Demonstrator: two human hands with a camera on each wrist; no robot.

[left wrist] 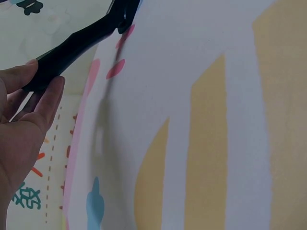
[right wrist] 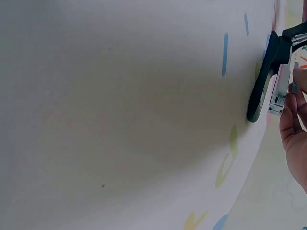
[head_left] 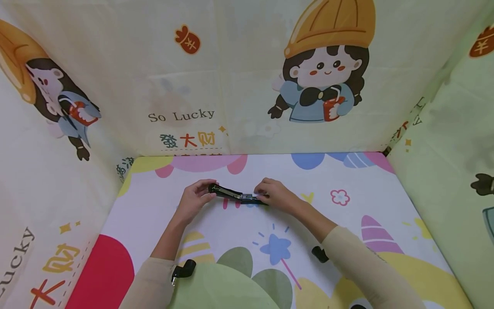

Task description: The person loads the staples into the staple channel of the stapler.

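Observation:
A black stapler (head_left: 227, 192) is spread wide open above the table, its metal insides facing up in the head view. At its left end, my left hand (head_left: 193, 197) grips one black arm (left wrist: 62, 57) between thumb and fingers. My right hand (head_left: 275, 195) is at the other end, beside the metal magazine (right wrist: 280, 86). Between its thumb and fingertips it pinches a small grey strip of staples (right wrist: 295, 87), held right alongside the magazine. The other black arm (right wrist: 264, 81) angles away below the magazine.
A white tabletop cover (head_left: 239, 231) with coloured cartoon prints lies under both hands. Printed cloth walls (head_left: 247, 86) rise at the back and both sides. Black wrist devices (head_left: 185, 269) sit at the sleeves.

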